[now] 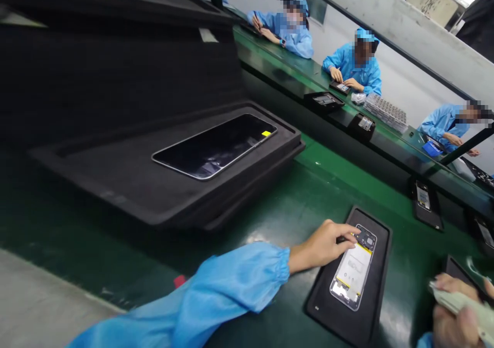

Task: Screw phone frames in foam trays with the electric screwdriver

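Note:
My left hand (326,242) reaches in from a blue sleeve. Its thumb and forefinger, slightly apart, are at the upper left part of an opened phone (353,273). The phone's back is off, so a white battery with yellow edges and a dark camera section show. It lies in a black tray (328,314) on the green bench. At the lower right edge, my right hand (447,317) is wrapped round a pale handheld tool (465,307), blurred and partly cut off by the frame.
A large black tray (270,155) at the left carries a phone (216,144) with a dark screen and yellow sticker. More black trays with opened phones (423,196) stand at the right. Across a second bench (266,54) several people in blue work, near stacked clear trays (386,112).

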`<state>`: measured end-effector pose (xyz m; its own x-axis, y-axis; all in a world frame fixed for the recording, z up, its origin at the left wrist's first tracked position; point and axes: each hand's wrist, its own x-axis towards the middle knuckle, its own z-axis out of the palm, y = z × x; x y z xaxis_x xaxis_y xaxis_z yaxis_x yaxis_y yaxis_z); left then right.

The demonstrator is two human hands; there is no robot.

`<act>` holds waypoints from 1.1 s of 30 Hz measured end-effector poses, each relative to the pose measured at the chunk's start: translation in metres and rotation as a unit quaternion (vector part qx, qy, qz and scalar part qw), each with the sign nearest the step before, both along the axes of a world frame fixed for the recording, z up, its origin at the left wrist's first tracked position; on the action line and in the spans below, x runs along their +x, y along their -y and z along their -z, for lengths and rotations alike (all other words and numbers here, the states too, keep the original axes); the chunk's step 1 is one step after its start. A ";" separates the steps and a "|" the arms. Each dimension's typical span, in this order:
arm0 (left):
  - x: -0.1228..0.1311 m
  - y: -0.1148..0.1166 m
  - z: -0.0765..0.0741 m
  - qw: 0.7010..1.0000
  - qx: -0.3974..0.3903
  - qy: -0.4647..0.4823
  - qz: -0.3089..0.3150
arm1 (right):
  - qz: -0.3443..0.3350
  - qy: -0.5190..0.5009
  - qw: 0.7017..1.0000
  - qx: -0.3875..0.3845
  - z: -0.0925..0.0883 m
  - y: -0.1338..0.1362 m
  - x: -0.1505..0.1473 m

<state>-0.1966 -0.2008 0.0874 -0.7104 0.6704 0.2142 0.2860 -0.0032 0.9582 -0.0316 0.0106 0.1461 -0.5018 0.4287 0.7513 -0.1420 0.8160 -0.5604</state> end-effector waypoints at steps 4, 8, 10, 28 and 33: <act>0.005 -0.012 0.018 1.000 0.007 0.007 0.001 | -0.138 -0.058 0.939 -0.311 -0.010 0.054 -0.070; 0.009 -0.011 0.028 0.999 0.029 0.017 -0.019 | -0.218 -0.015 0.882 -0.418 -0.009 0.085 -0.107; 0.011 -0.010 0.030 0.999 0.040 0.023 -0.026 | -0.229 0.001 0.880 -0.416 -0.002 0.089 -0.113; 0.012 -0.012 0.031 0.996 0.040 0.060 -0.044 | -0.202 0.061 0.902 -0.376 0.011 0.094 -0.116; 0.011 -0.008 0.027 0.997 0.041 0.036 -0.063 | -0.210 0.053 0.905 -0.365 0.009 0.089 -0.121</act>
<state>-0.1851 -0.1925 0.0605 -0.8038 0.5568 0.2095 0.2195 -0.0497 0.9743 -0.1524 -0.0788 0.1372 -0.7880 0.5467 0.2832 -0.2683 0.1090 -0.9571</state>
